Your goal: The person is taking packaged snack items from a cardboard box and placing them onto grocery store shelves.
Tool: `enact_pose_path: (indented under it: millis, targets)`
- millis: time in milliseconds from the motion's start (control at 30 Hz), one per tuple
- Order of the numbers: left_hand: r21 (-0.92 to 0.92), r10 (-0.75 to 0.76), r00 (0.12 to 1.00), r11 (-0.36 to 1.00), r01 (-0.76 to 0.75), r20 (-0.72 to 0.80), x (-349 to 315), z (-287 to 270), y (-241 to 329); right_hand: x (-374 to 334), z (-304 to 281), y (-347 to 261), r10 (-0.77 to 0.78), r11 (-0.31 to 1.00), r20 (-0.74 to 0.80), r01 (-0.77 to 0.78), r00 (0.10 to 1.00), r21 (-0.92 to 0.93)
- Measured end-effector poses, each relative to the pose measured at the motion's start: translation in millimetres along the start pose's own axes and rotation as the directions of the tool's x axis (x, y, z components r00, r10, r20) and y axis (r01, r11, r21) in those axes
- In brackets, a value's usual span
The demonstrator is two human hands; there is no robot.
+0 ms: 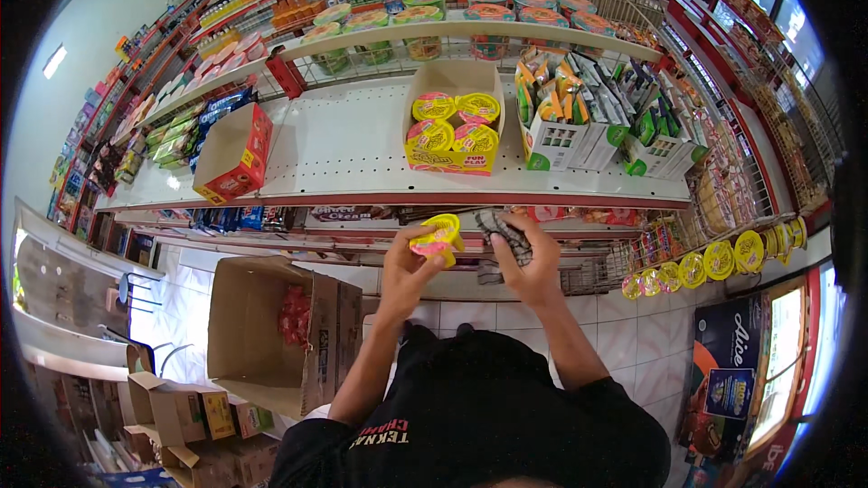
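My left hand (411, 267) is closed round a small yellow-and-pink snack cup (438, 237) with a foil lid, held up in front of the shelf. Just right of it, my right hand (533, 262) grips a crumpled grey checked cloth (506, 239). The cloth's edge hangs close to the cup; whether they touch, I cannot tell. Beyond the hands, an open yellow display box (450, 163) on the white shelf (344, 154) holds several cups of the same kind, lids facing up.
Left of the display box stands a red open box (237, 155); on its right are white boxes of sachets (565, 140). A large open carton (262, 334) sits at my left, with smaller cartons (194, 425) behind. Yellow cups (719, 260) hang in a row at right.
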State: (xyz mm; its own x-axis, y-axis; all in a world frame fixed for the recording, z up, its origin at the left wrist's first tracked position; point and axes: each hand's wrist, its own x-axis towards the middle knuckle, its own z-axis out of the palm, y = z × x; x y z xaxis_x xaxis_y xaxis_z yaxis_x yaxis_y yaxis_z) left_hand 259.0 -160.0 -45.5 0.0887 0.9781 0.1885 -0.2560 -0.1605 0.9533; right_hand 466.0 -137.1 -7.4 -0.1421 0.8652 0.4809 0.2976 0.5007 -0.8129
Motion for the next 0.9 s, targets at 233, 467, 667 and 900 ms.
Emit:
enact_pose_path:
  millis: [233,467,667,900]
  targets:
    - [-0.401,-0.202,0.944,0.912,0.085,-0.261,3.7,20.8,-8.1,-7.8,37.3,-2.4,-0.3,0.953,-0.153,0.304,0.942,0.005]
    - [-0.338,-0.11,0.989,0.938,0.07,-0.1,-6.3,8.2,-6.7,-8.9,33.2,5.6,0.173,0.946,-0.037,-0.156,0.984,0.283]
    - [-0.19,-0.184,0.978,0.968,0.162,-0.102,-7.2,-0.4,-2.7,-9.2,33.7,5.6,-0.127,0.979,-0.037,0.132,0.991,0.158]
    - [-0.132,-0.067,0.997,0.989,0.069,0.023,-8.5,2.9,4.7,-11.3,32.5,3.3,0.048,0.962,-0.065,-0.029,0.997,0.271]
